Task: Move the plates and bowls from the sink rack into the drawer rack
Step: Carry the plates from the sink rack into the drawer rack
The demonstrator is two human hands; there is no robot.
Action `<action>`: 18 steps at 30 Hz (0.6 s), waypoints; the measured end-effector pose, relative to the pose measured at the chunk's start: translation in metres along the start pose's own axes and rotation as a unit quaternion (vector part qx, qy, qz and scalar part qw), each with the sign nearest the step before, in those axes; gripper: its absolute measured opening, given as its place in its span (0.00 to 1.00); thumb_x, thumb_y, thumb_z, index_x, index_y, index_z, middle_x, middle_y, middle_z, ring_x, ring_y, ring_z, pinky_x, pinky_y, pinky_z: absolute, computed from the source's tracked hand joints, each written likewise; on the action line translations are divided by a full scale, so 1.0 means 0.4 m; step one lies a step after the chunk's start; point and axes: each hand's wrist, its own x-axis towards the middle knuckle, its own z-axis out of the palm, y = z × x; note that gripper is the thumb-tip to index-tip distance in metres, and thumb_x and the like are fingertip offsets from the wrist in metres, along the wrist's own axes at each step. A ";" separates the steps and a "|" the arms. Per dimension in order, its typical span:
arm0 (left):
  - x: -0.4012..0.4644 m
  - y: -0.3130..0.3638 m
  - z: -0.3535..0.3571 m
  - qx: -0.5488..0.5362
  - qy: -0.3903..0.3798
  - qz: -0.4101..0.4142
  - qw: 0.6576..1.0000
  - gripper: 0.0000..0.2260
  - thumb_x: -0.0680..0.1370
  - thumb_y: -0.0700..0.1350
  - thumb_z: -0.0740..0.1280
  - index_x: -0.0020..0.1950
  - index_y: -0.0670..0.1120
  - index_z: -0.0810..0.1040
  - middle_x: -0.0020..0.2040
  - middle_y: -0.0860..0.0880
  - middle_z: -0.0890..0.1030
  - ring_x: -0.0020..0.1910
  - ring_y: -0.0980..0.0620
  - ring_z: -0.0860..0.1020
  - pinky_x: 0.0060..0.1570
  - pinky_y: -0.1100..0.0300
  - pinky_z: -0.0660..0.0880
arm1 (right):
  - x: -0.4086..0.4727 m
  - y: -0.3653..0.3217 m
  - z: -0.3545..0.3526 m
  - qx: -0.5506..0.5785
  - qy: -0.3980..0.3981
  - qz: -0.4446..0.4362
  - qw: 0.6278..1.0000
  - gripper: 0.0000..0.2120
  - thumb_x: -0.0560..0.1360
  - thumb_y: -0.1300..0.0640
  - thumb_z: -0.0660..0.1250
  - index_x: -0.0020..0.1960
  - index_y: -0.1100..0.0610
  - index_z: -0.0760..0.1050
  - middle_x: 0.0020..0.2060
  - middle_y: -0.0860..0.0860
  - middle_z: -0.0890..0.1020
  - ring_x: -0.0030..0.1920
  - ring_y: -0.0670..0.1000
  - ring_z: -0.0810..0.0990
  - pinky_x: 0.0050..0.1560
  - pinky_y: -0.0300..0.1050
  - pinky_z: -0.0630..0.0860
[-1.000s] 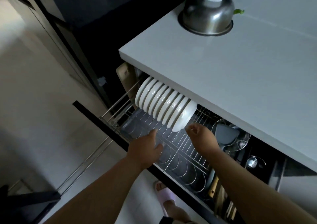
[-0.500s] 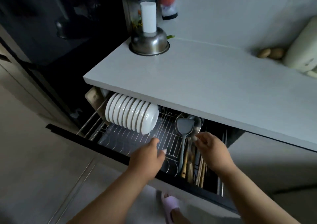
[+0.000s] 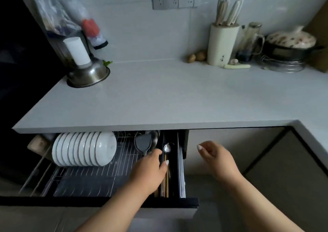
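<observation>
Both hands look empty, so the step in hand seems to be the gap between loads: the bowls (image 3: 84, 149) already stand on edge in a row at the back left of the drawer rack (image 3: 99, 175), under the lip of the surface (image 3: 159, 98). The left hand (image 3: 150, 169) hangs over the rack's right end, beside the utensil slot, its fingers (image 3: 166, 163) loosely curled and grasping nothing, with the bowls near on its left but apart from it. The right hand (image 3: 216, 159) is raised in front of the cabinet, to the right of the drawer, relaxed and empty. The sink rack is out of view, so the next move likely calls for reaching there for more dishes.
</observation>
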 end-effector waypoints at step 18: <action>0.122 0.851 0.459 0.141 -0.240 0.325 0.904 0.37 0.79 0.65 0.52 0.78 0.49 0.37 0.78 0.49 0.34 0.75 0.53 0.31 0.74 0.50 0.34 | -0.178 0.610 -0.696 -0.099 0.307 0.217 0.921 0.12 0.75 0.48 0.66 0.53 0.54 0.79 0.46 0.49 0.81 0.47 0.50 0.78 0.46 0.45 0.74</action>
